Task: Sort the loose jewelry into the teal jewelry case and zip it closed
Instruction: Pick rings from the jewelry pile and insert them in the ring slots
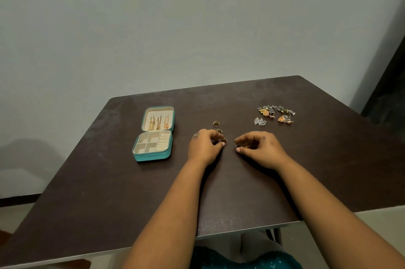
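The teal jewelry case (pixel 151 155) lies open on the left of the dark table (pixel 109 192), with several gold chains (pixel 158 122) hanging in its lid and cream compartments in its base. Two gold rings (pixel 216 124) sit loose on the table just beyond my left hand. My left hand (pixel 205 147) pinches a gold ring (pixel 224 142) at its fingertips. To its right, my right hand (pixel 258 148) pinches a small ring (pixel 237 145) between thumb and finger. A heap of silver and orange earrings (pixel 275 114) lies at the far right.
The table stands against a pale wall (pixel 175 27). Its near edge (pixel 241 228) runs just above my lap. A dark doorway or panel (pixel 390 84) rises at the right.
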